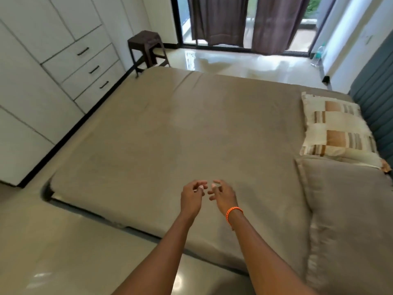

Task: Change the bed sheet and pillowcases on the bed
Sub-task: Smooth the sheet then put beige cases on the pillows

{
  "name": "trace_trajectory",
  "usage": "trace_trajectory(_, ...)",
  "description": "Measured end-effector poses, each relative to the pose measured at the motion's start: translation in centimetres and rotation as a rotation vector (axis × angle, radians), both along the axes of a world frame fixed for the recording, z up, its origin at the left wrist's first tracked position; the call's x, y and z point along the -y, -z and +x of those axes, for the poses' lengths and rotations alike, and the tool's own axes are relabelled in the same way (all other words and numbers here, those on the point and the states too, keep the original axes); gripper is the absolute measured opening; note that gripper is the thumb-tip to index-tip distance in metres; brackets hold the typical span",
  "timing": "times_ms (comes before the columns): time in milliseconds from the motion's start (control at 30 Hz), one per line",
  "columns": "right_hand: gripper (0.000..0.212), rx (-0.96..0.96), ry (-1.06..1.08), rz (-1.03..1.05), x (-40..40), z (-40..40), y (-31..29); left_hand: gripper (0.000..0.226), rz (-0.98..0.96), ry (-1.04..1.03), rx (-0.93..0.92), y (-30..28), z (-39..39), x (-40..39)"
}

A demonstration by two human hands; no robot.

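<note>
From my remote seat, I watched both hands hang over the near side of the bed (pixel 148 145), fingers loosely curled and grasping nothing: the left hand (pixel 192 196) and the right hand (pixel 223 195), an orange cord bracelet (pixel 233 211) on its wrist, were close together but apart. Whether the fingertips brushed the bed sheet (pixel 191 116) I could not tell. The taupe sheet lay spread over the mattress, lightly creased toward the bed's far side. At the head of the bed, a plain taupe pillow (pixel 348 209) was cut off by the frame's edge, and beyond it lay a patterned cream-and-tan pillow (pixel 333 126), both against a grey-blue headboard (pixel 376 99) only partly visible. The bed's near corner showed a dark gap where the sheet ended. Past the foot of the bed stood white built-in drawers (pixel 85 67) and a dark stool (pixel 146 50). Beyond the bed's far side, brown curtains (pixel 244 22) hung at a glass door above a glossy floor (pixel 234 60), blurred by glare. A bottle (pixel 318 55) stood near the wall, indistinct.
</note>
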State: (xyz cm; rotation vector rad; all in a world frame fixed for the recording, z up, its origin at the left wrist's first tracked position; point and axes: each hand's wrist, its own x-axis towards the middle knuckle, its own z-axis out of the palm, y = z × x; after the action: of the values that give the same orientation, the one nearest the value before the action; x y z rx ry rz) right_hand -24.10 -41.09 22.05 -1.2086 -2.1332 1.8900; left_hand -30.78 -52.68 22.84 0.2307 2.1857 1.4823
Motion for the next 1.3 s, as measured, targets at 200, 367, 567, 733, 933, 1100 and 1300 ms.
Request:
trace_trajectory(200,0.022,-0.016,0.014,-0.060,15.8,-6.7,-3.3,0.032,0.001,-0.154,0.011,-3.6,-6.5,15.2)
trace_trajectory(367,0.027,-0.032,-0.070,-0.035,24.6,-14.1,-3.6,0.030,0.025,-0.306,0.000,-3.7,-12.3,24.3)
trace_trajectory(567,0.029,-0.027,-0.136,-0.061,34.1,-24.9,-1.4,0.031,-0.012,-0.411,0.056,-1.8,-21.1,33.8)
trace_trajectory(733,0.028,-0.038,-0.104,-0.112,40.9,-37.3,0.1,0.031,-0.080,-0.400,0.058,-1.6,-32.5,40.6)
trace_trajectory(933,0.027,-0.063,-0.059,-0.145,48.3,-51.0,-1.0,0.032,-0.102,-0.430,0.029,-3.4,-46.6,48.8)
trace_trajectory(1100,0.027,-0.083,-0.110,-0.163,54.6,-59.7,-4.0,0.030,-0.043,-0.486,0.052,-5.2,-54.8,55.0)
trace_trajectory(1300,0.029,-0.143,-0.173,-0.149,62.8,-70.3,-4.2,0.030,0.024,-0.513,0.027,-5.5,-64.6,62.1)
